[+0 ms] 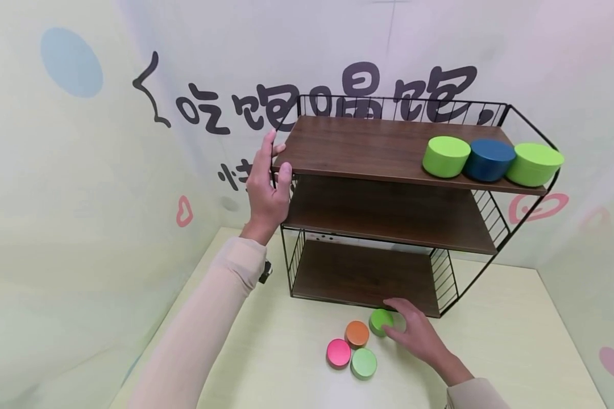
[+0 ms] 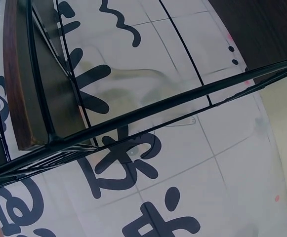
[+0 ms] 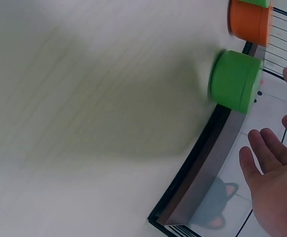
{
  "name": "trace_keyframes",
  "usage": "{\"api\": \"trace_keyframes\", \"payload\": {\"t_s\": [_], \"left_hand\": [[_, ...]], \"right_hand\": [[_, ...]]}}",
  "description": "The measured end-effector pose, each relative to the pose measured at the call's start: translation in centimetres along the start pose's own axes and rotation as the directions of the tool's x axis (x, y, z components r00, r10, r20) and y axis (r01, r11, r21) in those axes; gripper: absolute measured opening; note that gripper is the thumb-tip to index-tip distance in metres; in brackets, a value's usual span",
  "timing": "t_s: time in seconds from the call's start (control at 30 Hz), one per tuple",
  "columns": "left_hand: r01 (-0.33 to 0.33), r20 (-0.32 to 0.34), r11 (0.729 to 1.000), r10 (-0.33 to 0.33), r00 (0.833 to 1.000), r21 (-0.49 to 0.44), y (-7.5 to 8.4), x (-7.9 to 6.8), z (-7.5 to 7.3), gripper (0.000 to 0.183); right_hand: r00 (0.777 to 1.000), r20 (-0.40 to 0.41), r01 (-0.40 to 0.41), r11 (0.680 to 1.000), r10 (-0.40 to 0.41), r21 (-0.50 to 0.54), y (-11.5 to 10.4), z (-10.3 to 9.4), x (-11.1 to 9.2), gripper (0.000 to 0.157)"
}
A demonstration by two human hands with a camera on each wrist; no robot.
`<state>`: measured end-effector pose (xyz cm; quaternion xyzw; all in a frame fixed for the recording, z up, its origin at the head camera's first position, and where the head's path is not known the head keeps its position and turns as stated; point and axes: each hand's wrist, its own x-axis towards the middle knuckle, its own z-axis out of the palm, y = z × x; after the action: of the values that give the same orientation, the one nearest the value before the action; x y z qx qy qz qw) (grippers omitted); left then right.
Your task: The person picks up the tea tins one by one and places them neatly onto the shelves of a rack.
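A three-tier rack (image 1: 358, 145) with dark wood boards and a black wire frame stands on the table. My left hand (image 1: 267, 190) holds its upper left front corner, fingers and thumb on either side of the post. Low by the bottom board, my right hand (image 1: 419, 336) spreads its fingers and thumb around a green round tin (image 1: 380, 322), the thumb overlapping it in the head view. In the right wrist view, a gap shows between the fingertips and that tin. Close by are an orange tin (image 1: 357, 333), a pink tin (image 1: 339, 353) and a pale green tin (image 1: 364, 363).
Along the right of the top board sit a lime tin (image 1: 446, 156), a dark blue tin (image 1: 489, 160) and another lime tin (image 1: 534, 164). A pale printed wall sheet (image 1: 194, 51) surrounds the light table (image 1: 522, 341) at the back and sides.
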<state>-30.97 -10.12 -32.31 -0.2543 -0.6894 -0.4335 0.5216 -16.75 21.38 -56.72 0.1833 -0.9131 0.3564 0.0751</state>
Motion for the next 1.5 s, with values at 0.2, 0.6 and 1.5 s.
{"api": "trace_keyframes", "payload": {"t_s": [0.2, 0.6, 1.5], "left_hand": [[-0.007, -0.003, 1.0, 0.007, 1.0, 0.018, 0.0, 0.1, 0.0, 0.054], [-0.005, -0.012, 1.0, 0.005, 1.0, 0.005, -0.1, -0.1, 0.1, 0.054], [-0.014, -0.018, 1.0, 0.015, 1.0, 0.007, 0.0, -0.1, 0.1, 0.054]], "right_hand": [[1.0, -0.004, -0.027, 1.0, 0.027, 0.003, 0.4, 0.6, -0.2, 0.056], [0.997, -0.004, -0.083, 0.996, 0.083, 0.027, 0.8, 2.0, -0.3, 0.054], [0.994, -0.047, -0.102, 0.994, 0.103, 0.026, 1.3, 3.0, -0.8, 0.049]]}}
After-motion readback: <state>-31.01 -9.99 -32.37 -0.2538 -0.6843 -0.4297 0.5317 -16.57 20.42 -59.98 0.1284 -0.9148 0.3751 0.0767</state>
